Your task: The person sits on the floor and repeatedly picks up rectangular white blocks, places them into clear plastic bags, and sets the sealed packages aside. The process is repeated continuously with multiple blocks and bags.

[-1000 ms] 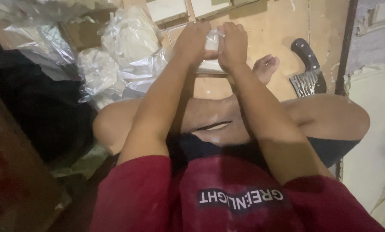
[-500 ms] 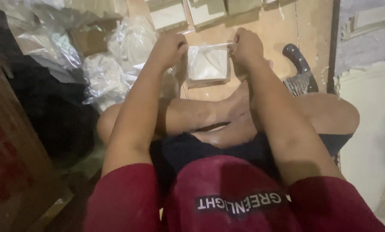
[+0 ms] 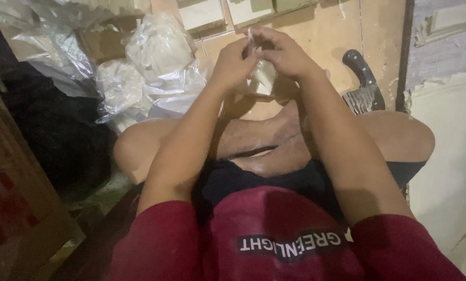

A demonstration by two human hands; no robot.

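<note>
I sit cross-legged on a wooden floor. My left hand (image 3: 234,63) and my right hand (image 3: 284,52) are pressed together in front of me, both pinching the top of a small clear plastic bag (image 3: 264,77) filled with something whitish. The bag hangs below my fingers, partly hidden by them, and looks twisted at its neck.
A heap of clear plastic bags with pale contents (image 3: 155,62) lies at the left. A dark-handled cleaver (image 3: 363,86) rests on the floor by my right knee. Flat pale blocks (image 3: 228,11) lie at the top. A brown box (image 3: 14,198) and a dark bundle (image 3: 56,130) stand at left.
Half a second ago my hands were apart, stretching the bag's mouth wide. Now they have come together and the bag's top is gathered between my fingers.
</note>
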